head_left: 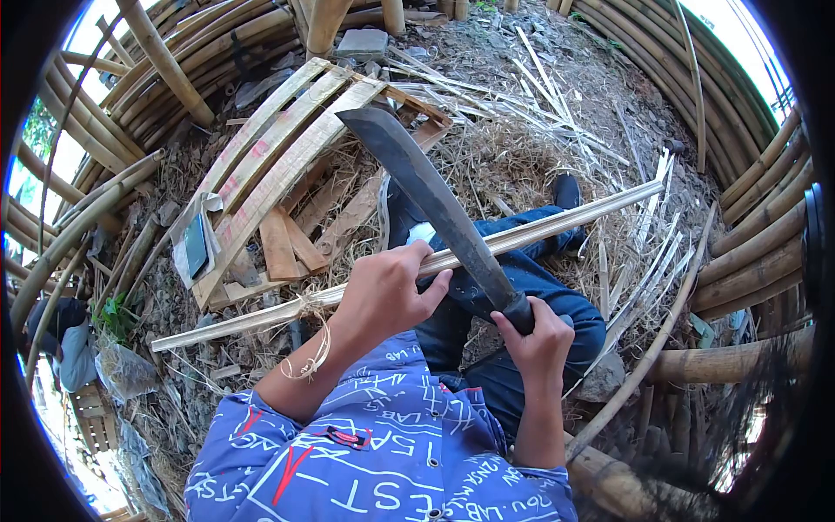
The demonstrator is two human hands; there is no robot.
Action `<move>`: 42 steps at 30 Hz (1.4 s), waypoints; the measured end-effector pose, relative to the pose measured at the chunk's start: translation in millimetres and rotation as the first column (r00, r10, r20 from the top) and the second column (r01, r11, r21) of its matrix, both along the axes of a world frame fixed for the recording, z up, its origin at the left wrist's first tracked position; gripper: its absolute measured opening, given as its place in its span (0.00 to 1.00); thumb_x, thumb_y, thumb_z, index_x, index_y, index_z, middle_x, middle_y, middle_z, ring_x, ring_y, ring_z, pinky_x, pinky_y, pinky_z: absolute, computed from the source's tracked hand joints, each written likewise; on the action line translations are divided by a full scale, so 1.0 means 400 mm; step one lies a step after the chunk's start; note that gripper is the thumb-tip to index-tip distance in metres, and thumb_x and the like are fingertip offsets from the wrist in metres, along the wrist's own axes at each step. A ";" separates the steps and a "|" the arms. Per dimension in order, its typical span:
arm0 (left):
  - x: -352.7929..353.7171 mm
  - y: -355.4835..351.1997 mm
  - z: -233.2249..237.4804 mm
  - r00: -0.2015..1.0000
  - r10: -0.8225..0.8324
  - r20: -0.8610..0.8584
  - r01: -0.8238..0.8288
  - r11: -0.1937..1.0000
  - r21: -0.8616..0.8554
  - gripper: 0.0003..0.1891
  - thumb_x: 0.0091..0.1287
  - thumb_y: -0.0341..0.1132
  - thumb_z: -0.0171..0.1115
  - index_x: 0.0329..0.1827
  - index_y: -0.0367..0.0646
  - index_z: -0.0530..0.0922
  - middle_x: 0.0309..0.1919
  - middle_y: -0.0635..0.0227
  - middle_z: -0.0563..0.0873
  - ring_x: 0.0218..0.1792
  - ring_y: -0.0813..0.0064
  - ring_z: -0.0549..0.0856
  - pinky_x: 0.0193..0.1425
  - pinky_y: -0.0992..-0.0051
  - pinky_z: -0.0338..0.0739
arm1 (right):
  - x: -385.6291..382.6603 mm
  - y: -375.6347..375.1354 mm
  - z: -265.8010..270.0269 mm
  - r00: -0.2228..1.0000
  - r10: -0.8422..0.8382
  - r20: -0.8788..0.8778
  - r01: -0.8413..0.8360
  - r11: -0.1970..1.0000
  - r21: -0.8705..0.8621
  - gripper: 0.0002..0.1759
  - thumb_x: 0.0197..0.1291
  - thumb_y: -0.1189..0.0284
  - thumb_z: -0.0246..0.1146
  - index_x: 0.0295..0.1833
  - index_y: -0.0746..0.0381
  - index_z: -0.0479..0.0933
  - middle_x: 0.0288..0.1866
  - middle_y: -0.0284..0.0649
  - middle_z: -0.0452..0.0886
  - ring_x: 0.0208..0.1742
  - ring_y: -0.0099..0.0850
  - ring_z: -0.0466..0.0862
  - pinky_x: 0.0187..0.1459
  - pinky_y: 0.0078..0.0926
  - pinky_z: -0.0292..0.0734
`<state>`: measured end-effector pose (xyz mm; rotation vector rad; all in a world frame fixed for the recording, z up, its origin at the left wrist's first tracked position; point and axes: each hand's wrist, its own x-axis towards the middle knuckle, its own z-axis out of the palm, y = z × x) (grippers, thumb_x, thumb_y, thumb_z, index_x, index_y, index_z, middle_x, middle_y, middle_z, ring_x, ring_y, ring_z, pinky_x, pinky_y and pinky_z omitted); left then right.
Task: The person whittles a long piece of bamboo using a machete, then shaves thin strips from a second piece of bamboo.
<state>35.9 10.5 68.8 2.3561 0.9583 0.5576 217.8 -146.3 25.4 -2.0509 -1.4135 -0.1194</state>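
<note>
My left hand [389, 291] is closed around a long, pale split bamboo strip [557, 228], which slants across my lap from lower left to upper right. Frayed fibres hang from the strip just left of that hand, and a thin curl of fibre [306, 361] loops over my wrist. In my right hand [537, 339] is the dark handle of a machete [428, 193], fingers wrapped round it. Its broad grey blade points up and to the left, crossing over the bamboo strip to the right of my left hand.
A slatted wooden pallet [270, 161] lies front left, with a phone [197, 244] on its near corner. Shavings [509, 161] and split strips [639, 296] cover the ground around my legs. Bamboo poles [752, 261] are stacked at both sides. Another person [74, 348] is at far left.
</note>
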 end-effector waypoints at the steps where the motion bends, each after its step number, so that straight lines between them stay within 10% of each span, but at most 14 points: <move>1: 0.000 -0.001 0.001 1.000 0.007 -0.002 -0.007 1.000 -0.007 0.13 0.63 0.40 0.69 0.40 0.38 0.81 0.26 0.53 0.86 0.27 0.54 0.86 0.34 0.62 0.79 | 0.001 -0.001 -0.001 1.000 -0.001 0.001 0.001 1.000 0.000 0.30 0.51 0.49 0.76 0.38 0.68 0.81 0.27 0.46 0.84 0.28 0.45 0.86 0.29 0.36 0.78; 19: -0.032 0.033 0.015 0.990 0.117 -0.081 -0.117 0.993 0.004 0.22 0.62 0.51 0.71 0.34 0.36 0.82 0.24 0.50 0.84 0.28 0.51 0.86 0.35 0.60 0.80 | 0.025 -0.031 -0.008 0.999 -0.033 -0.017 0.033 0.999 -0.001 0.29 0.52 0.49 0.75 0.38 0.67 0.81 0.27 0.47 0.84 0.28 0.47 0.85 0.30 0.39 0.78; 27: -0.207 0.115 0.022 0.868 0.446 -0.217 -0.431 0.895 0.115 0.30 0.64 0.64 0.64 0.29 0.39 0.81 0.19 0.57 0.83 0.24 0.55 0.85 0.34 0.62 0.79 | 0.275 -0.190 -0.112 0.708 -0.590 -0.388 0.610 0.788 -0.083 0.26 0.70 0.54 0.62 0.35 0.69 0.79 0.21 0.39 0.78 0.20 0.29 0.78 0.25 0.32 0.72; 34: -0.126 0.095 -0.030 0.961 0.215 -0.171 -0.218 0.976 0.003 0.34 0.73 0.67 0.43 0.38 0.39 0.73 0.22 0.49 0.81 0.33 0.42 0.84 0.37 0.52 0.74 | 0.157 -0.195 -0.092 0.676 -0.360 -0.643 0.529 0.844 0.084 0.23 0.70 0.53 0.63 0.35 0.64 0.77 0.19 0.29 0.73 0.18 0.16 0.72 0.20 0.16 0.63; 42: -0.030 0.044 -0.035 0.963 0.101 -0.249 -0.104 0.995 0.002 0.25 0.77 0.56 0.49 0.39 0.39 0.76 0.25 0.47 0.83 0.32 0.42 0.84 0.38 0.50 0.75 | 0.007 -0.073 -0.023 0.776 -0.005 -0.631 0.125 0.981 0.146 0.23 0.62 0.55 0.71 0.39 0.67 0.81 0.21 0.35 0.76 0.23 0.21 0.76 0.27 0.24 0.71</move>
